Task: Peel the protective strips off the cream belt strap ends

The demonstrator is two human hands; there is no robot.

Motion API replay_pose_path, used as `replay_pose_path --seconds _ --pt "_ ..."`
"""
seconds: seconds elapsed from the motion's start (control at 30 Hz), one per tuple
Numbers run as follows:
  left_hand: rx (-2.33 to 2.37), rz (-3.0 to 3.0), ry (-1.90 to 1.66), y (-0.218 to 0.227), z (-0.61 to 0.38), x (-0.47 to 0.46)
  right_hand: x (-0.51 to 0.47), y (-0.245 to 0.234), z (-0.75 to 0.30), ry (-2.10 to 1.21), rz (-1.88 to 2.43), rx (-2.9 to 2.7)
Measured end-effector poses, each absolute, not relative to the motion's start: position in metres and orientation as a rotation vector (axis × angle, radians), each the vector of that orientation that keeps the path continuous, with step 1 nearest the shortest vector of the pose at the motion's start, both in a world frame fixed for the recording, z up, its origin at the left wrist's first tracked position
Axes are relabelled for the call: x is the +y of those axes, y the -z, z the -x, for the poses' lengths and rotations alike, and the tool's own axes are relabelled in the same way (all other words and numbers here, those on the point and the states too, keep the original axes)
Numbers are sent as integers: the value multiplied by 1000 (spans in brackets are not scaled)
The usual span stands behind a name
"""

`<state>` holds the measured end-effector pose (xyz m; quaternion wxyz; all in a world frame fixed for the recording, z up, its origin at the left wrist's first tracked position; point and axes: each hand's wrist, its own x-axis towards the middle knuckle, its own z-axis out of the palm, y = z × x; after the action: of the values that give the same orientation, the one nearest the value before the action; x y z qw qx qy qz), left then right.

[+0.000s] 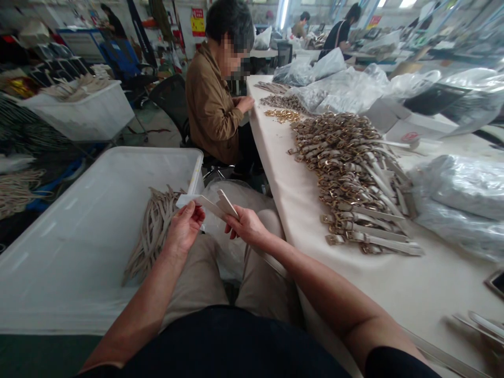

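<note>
A pale, cream-coloured belt strap (pixel 210 205) stretches between my hands above my lap. My left hand (pixel 184 226) pinches its wide whitish end between thumb and fingers. Around the strap's other part my right hand (pixel 247 226) is closed, with a short piece sticking up past the thumb; a length of strap also shows below the right wrist. Beside my left forearm, a bundle of beige straps (pixel 151 226) lies inside a large white plastic bin (pixel 79 236). On the table to my right is a big heap of buckled belts (pixel 346 168).
The cream-covered table (pixel 299 210) runs along my right side. Gold buckles (pixel 281 115) and clear plastic bags (pixel 338 86) lie farther back on it. A co-worker in a brown jacket (pixel 210 105) sits at its far corner. Another white bin (pixel 86 113) stands at left.
</note>
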<state>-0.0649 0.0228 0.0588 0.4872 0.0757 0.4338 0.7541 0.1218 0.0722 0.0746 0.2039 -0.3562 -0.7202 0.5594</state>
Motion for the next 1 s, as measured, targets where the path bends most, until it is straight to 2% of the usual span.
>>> replay_pose_path --seconds 0.27,0.47,0.63,0.73,0.87,1.0 --pt "1082 -241 -1793 -61 60 21 73 -77 -122 -1558 1041 -2052" --pt "1173 -484 -1705 -65 66 11 86 -86 -131 -1976 919 -1487" --pt "1208 -770 -1251 -64 63 -5 93 -84 -138 -2346 742 -1349" --pt "1235 -917 -1068 -57 53 -12 92 -81 -135 -2326 772 -1336" --pt "1261 -1032 -907 -48 41 -19 92 -82 -130 -2137 825 -1409" --pt "1301 -982 -903 -48 33 -20 89 -82 -126 -1952 907 -1551"
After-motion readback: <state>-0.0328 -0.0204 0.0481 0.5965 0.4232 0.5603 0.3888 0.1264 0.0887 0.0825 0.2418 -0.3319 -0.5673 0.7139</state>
